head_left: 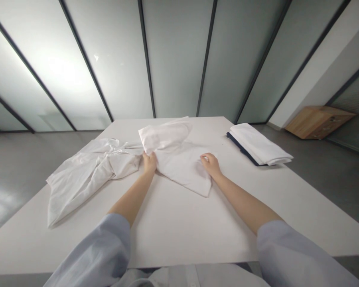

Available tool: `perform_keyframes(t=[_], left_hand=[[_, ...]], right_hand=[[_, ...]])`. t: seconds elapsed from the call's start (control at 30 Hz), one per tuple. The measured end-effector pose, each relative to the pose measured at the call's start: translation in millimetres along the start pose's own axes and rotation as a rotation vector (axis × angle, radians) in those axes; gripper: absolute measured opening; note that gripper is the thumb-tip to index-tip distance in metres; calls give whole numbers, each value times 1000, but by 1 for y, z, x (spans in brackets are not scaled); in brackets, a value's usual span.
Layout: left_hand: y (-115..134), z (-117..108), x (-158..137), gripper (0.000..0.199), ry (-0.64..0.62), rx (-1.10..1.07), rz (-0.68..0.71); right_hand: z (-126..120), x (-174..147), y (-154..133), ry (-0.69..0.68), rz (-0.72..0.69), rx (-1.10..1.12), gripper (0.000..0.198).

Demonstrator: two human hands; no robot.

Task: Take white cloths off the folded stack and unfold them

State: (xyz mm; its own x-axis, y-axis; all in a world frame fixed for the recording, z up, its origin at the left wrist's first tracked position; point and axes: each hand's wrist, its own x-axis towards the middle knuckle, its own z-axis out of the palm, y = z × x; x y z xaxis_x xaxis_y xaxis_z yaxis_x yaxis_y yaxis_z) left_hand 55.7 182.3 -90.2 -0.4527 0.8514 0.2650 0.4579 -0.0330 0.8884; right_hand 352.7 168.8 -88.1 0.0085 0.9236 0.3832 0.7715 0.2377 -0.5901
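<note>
In front of me a white cloth lies partly spread on the table, with its far part lifted and folded over in a raised flap. My left hand is closed on the cloth's left edge, just under that flap. At the right edge, my right hand has its thumb and fingers drawn together in a pinch on the cloth; the exact grip is partly hidden. One corner of the fabric points toward me, below the right hand. What kind of garment or linen it is cannot be made out.
A crumpled white garment with thin ties spreads over the left side of the white table. At the right edge, a folded white cloth lies on a dark blue folded one. A wooden cabinet stands beyond, near frosted glass panels.
</note>
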Motion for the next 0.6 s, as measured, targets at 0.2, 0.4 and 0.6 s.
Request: perform_keyframes(t=[0.2,0.4,0.6], left_hand=[[15,-8,-23,68,-7,538,398],[16,1,-33,56,-484,757,437],[14,-3,-30,60,-513,775,463]], right_hand=[[-2,-6,-23,-296,-116,-458,35],[-24,1,-18,-247,34,-512,37],[-24,8,4,-172,203,-578,45]])
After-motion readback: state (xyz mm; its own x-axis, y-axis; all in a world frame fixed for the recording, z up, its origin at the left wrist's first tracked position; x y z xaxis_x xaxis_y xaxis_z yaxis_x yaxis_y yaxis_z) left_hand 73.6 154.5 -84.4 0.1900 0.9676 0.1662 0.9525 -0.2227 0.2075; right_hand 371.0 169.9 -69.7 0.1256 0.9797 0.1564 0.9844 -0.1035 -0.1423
